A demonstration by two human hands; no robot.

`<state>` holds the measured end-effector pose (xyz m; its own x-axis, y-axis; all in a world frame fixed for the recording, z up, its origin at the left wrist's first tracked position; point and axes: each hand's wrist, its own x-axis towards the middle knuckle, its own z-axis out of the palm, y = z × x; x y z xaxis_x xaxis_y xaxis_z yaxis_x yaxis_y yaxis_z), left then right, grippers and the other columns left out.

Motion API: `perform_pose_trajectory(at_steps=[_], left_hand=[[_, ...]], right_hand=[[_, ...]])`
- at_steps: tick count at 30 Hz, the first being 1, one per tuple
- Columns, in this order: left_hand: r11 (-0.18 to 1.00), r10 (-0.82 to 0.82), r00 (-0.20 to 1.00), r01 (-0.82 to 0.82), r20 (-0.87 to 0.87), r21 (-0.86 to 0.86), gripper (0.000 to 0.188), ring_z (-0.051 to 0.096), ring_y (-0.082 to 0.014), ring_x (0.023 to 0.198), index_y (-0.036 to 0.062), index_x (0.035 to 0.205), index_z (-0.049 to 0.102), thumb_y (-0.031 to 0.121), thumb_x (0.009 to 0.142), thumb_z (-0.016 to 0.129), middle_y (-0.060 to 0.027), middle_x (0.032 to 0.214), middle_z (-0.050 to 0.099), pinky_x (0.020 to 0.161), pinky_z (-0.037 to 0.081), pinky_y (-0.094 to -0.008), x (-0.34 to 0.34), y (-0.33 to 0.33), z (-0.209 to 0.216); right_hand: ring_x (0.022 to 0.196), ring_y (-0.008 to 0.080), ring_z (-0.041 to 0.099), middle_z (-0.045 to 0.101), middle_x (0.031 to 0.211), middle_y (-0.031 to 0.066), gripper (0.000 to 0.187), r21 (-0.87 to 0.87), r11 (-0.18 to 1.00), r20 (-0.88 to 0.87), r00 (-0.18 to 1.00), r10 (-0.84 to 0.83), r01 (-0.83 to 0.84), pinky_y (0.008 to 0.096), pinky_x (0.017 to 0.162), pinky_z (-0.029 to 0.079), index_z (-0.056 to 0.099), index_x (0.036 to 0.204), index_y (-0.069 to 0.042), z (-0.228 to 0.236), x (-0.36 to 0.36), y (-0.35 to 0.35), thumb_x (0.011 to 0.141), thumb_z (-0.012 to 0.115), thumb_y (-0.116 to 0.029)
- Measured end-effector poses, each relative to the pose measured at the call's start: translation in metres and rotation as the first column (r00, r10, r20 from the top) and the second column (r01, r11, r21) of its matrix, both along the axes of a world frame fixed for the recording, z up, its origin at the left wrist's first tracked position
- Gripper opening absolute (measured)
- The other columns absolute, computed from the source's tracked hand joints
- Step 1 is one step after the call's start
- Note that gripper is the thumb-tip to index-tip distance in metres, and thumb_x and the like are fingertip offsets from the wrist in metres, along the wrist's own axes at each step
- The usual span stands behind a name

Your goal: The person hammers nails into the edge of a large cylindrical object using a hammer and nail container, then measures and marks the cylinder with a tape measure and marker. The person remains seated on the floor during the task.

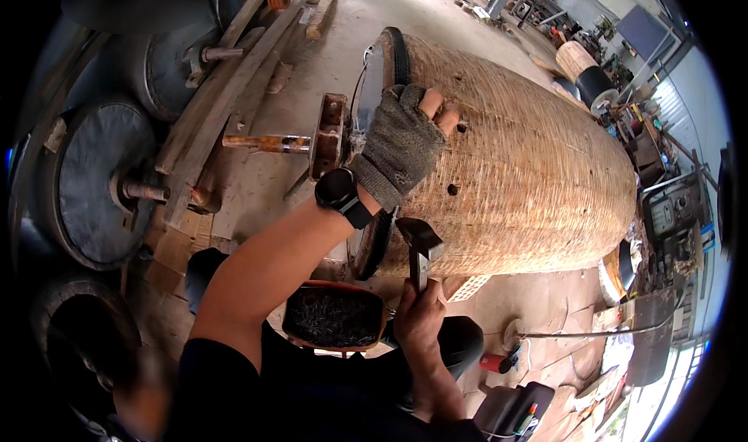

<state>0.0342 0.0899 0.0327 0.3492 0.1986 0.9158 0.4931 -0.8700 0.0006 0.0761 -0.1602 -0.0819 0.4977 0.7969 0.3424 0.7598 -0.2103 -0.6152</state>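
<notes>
A big drum with a ribbed, straw-brown surface and a few dark holes lies on its side before me. A black band runs round its left end. My left hand, in a grey knit glove with bare fingertips, rests on the drum near that band. Its fingers are curled together; whatever they pinch is hidden. Below the drum's near side, my right hand is bare and closed round the handle of a hammer, head up. Between my legs stands an orange-rimmed container of thin dark pieces, seemingly nails.
A rusty bracket with a shaft juts from the drum's left end. Dark metal drums and long wooden planks line the left. At right are a red can, a rod and cluttered machinery.
</notes>
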Motion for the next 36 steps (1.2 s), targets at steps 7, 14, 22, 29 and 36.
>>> perform_pose_trajectory(at_steps=[7, 14, 22, 29, 36], left_hand=[[0.994, 0.015, 1.000, -0.014, 0.012, -0.113, 0.022, 0.058, -0.0338, 0.088, 0.0098, 0.104, 0.063, 0.006, 0.082, 0.064, -0.0118, 0.095, 0.055, 0.073, 0.048, -0.0461, 0.012, 0.006, -0.002], [0.995, 0.101, 0.991, -0.102, -0.085, -0.009, 0.049, 0.058, -0.0365, 0.090, 0.0150, 0.123, 0.061, 0.000, 0.076, 0.065, -0.0131, 0.102, 0.057, 0.075, 0.049, -0.0500, 0.009, 0.033, 0.009], [0.981, 0.191, 0.960, -0.194, -0.203, 0.007, 0.016, 0.061, -0.0352, 0.096, 0.0110, 0.100, 0.066, 0.010, 0.085, 0.062, -0.0118, 0.103, 0.063, 0.082, 0.050, -0.0483, 0.015, 0.058, 0.028], [0.996, 0.005, 1.000, -0.005, 0.006, 0.087, 0.017, 0.064, -0.0317, 0.089, 0.0104, 0.105, 0.066, 0.006, 0.089, 0.064, -0.0098, 0.100, 0.063, 0.075, 0.053, -0.0442, -0.008, -0.004, 0.031], [0.896, -0.244, 0.950, 0.298, 0.195, -0.331, 0.035, 0.064, -0.0295, 0.094, 0.0060, 0.120, 0.058, -0.002, 0.087, 0.066, -0.0135, 0.107, 0.062, 0.082, 0.052, -0.0414, -0.065, -0.096, -0.053]], right_hand=[[0.068, 0.0460, 0.067, 0.067, 0.079, 0.0239, 0.025, 0.246, 0.969, -0.060, 0.997, 0.055, -0.039, 0.0473, 0.058, 0.054, 0.057, 0.109, 0.002, 0.007, 0.002, -0.009, 0.094, 0.063, -0.017], [0.063, 0.0342, 0.063, 0.062, 0.076, 0.0190, 0.021, 0.431, 0.892, -0.091, 0.977, 0.195, -0.138, 0.0380, 0.058, 0.050, 0.057, 0.108, 0.005, 0.016, 0.001, -0.014, 0.101, 0.051, -0.013], [0.065, 0.0488, 0.061, 0.061, 0.072, 0.0267, 0.017, 0.117, 0.993, -0.161, 0.987, 0.013, 0.006, 0.0521, 0.053, 0.046, 0.050, 0.106, 0.000, -0.017, 0.011, -0.020, 0.100, 0.056, -0.014], [0.063, 0.0468, 0.062, 0.061, 0.071, 0.0245, 0.018, 0.182, 0.983, -0.230, 0.971, 0.069, -0.026, 0.0502, 0.053, 0.046, 0.051, 0.104, 0.000, -0.023, 0.016, -0.031, 0.099, 0.060, -0.014], [0.067, 0.0497, 0.061, 0.060, 0.073, 0.0261, 0.016, 0.185, 0.980, -0.326, 0.937, 0.130, -0.072, 0.0520, 0.054, 0.046, 0.049, 0.100, 0.000, -0.022, 0.015, -0.020, 0.099, 0.059, -0.013]])
